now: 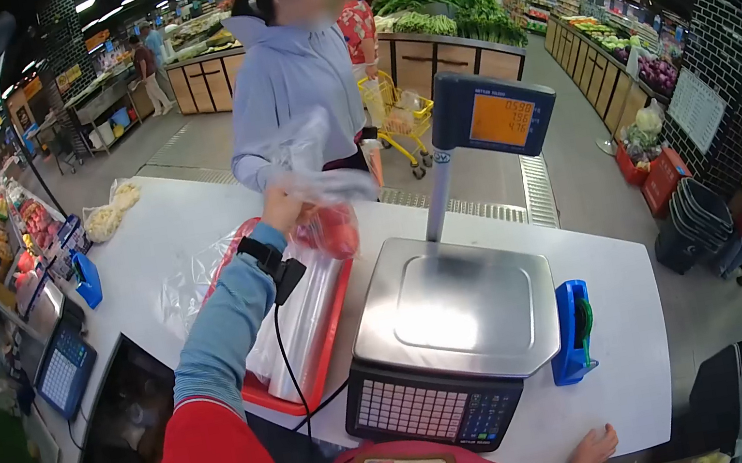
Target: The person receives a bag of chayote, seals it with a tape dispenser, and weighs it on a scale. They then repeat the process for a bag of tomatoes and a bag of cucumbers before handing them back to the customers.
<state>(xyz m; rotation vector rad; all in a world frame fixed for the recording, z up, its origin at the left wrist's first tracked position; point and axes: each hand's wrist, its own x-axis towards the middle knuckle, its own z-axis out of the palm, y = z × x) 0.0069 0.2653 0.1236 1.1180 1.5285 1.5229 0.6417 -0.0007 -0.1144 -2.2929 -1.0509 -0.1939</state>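
Observation:
My left hand [282,209] reaches forward over the counter, closed on the gathered top of a clear plastic bag [324,187]. Round red produce [336,229] shows through the bag, its exact kind hard to make out. Beneath that arm lies a red tray [330,336] with a stack of clear plastic bags [285,349]. At the counter's front edge rests my right hand [594,449], holding nothing, its fingers slightly apart. A weighing scale [453,311] stands between the hands, its steel plate bare and its orange display [498,120] lit.
Across the white counter [615,308] stands a person in a light hooded jacket [291,78], close to the bag. Right of the scale is a blue tape dispenser [572,335]. Pale bagged produce [113,214] lies at the far left corner. A black cable [287,363] crosses the tray.

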